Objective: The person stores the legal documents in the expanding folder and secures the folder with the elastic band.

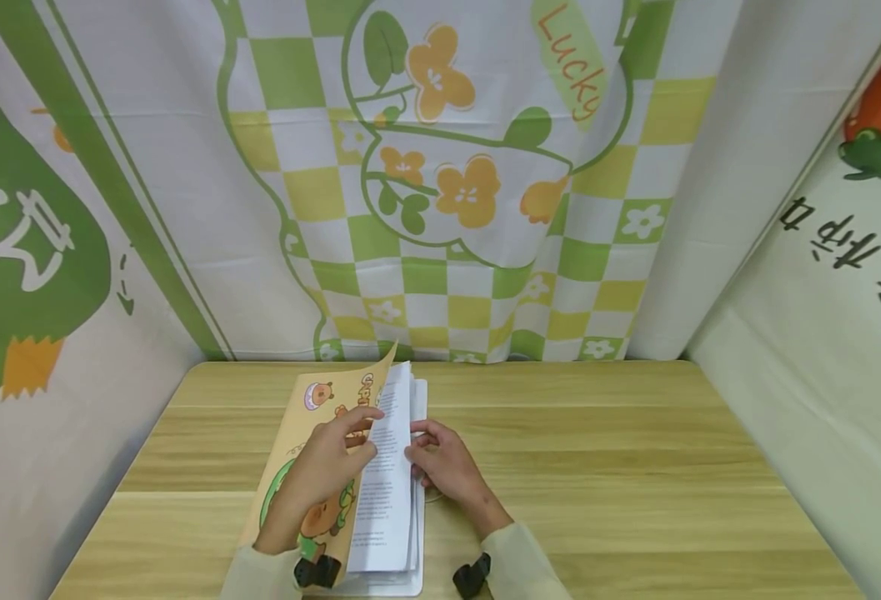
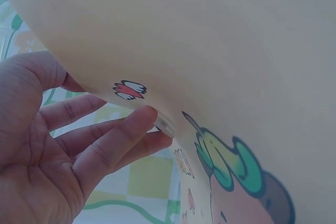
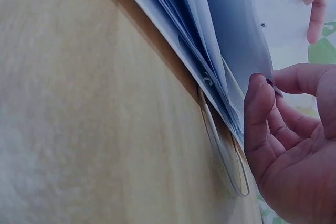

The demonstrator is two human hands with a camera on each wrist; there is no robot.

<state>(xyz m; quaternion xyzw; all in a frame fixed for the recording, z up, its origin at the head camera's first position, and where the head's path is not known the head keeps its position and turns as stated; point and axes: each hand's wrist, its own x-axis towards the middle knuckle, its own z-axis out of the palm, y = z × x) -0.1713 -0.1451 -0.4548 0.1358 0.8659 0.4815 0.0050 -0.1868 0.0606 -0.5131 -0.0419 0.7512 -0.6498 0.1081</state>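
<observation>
A tan folder with cartoon capybara pictures lies on the table, its front cover (image 1: 320, 467) raised on the left. Inside it is a stack of white printed sheets (image 1: 382, 492) over a white back panel (image 1: 419, 533). My left hand (image 1: 327, 458) holds the cover near its free edge. In the left wrist view, fingertips (image 2: 149, 113) touch the curved cover (image 2: 236, 66), while the thumb goes behind its edge. At the stack's right edge, my right hand (image 1: 443, 462) pinches the paper between thumb and forefinger. The right wrist view shows a lifted sheet (image 3: 231, 24) in that pinch.
A thin pale loop (image 3: 239, 182) sticks out from the folder's side onto the wooden table (image 1: 598, 483). A patterned curtain (image 1: 455, 292) hangs behind the table's back edge. Printed fabric walls (image 1: 800, 350) stand left and right. Both wrists wear a black device (image 1: 472, 575).
</observation>
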